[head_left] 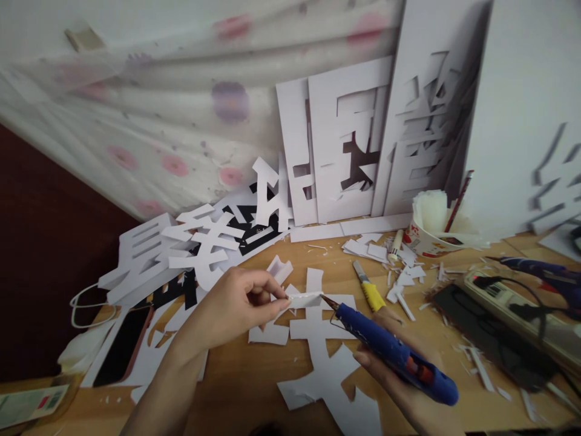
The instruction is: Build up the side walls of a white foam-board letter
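A narrow white strip is pinched by one end between the thumb and fingertips of my left hand. My right hand is wrapped round a blue glue gun, whose metal nozzle touches or nearly touches the strip's right end. A bead of glue seems to run along the strip's edge. Beneath both lies a large white cut-out character on the wooden table. A small folded white piece stands just behind my left fingertips.
A yellow-handled cutter lies behind my right hand. At the right are a power strip, a second glue gun and a paper cup. White letters and a phone lie left. Cut panels lean behind.
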The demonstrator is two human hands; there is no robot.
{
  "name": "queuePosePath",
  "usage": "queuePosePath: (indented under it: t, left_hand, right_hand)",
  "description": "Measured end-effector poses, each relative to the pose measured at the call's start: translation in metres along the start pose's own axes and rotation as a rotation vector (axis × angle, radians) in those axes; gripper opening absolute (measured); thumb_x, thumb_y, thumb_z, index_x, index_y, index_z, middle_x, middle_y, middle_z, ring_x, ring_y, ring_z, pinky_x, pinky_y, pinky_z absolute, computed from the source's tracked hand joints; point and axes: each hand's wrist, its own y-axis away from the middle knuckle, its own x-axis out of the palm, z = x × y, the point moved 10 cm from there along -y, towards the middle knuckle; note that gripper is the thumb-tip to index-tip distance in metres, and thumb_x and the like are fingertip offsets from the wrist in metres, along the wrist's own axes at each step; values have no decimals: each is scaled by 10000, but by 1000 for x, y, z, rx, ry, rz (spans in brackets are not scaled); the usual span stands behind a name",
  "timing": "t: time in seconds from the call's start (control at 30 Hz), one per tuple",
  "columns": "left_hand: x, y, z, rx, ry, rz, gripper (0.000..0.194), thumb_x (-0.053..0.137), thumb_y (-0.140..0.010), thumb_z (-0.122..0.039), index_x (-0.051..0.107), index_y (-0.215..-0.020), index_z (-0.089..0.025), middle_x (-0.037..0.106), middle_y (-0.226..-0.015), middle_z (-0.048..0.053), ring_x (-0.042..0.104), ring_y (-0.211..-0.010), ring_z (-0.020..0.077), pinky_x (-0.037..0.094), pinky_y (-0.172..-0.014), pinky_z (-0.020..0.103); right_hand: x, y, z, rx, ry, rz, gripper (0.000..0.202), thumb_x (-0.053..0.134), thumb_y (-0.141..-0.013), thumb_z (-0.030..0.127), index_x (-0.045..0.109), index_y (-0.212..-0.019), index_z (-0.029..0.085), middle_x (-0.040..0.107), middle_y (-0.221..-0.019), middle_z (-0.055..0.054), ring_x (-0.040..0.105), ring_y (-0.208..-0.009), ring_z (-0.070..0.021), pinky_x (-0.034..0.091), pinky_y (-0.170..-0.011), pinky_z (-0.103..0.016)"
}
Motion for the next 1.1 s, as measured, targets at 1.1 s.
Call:
queuePosePath:
  t: [1.1]
  left_hand:
    - [-4, 3, 6, -36, -25, 6, 149, 686, -827, -347, 709, -790, -205, 600, -540, -59, 548, -509, 88, 443, -515, 194]
  right_hand:
    - [1, -1, -3, 35, 113, -33, 459, 703, -806, 650, 559, -637, 248, 571, -632, 13, 569, -594, -179, 474, -568, -323]
